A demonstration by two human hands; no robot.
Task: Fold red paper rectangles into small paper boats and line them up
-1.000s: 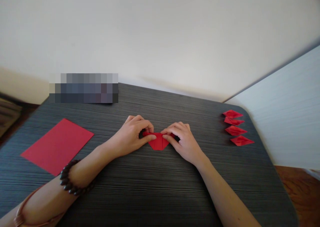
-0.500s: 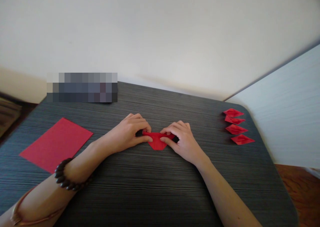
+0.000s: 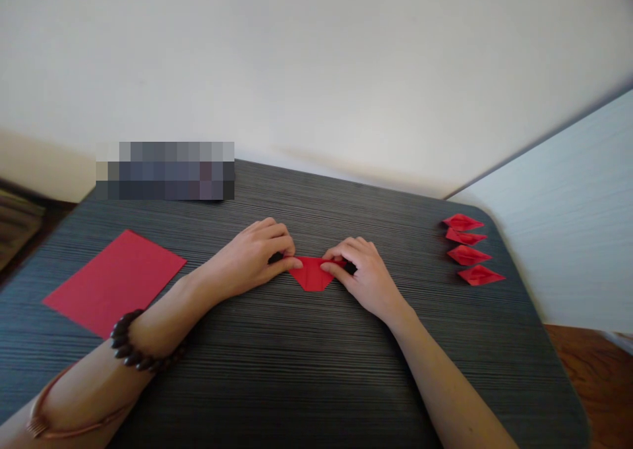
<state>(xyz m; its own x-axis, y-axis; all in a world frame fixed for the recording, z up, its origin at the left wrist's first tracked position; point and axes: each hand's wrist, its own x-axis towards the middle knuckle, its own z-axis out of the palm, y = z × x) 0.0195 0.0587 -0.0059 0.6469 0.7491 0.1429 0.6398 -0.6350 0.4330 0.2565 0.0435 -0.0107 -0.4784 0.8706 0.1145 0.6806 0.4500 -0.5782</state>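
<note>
A small folded piece of red paper lies on the dark striped table near its middle. My left hand pinches its left end with curled fingers. My right hand pinches its right end the same way. Both hands rest on the tabletop, and the paper's lower point shows between them. A bead bracelet sits on my left wrist.
A flat red sheet of paper lies at the left of the table. Several folded red paper boats sit in a column near the right edge. A blurred dark object stands at the back left. A pale wall panel rises on the right.
My fingertips have drawn slightly apart along the paper's top edge, and the folded piece now lies flatter with more of it showing. Arms have hardly shifted.
</note>
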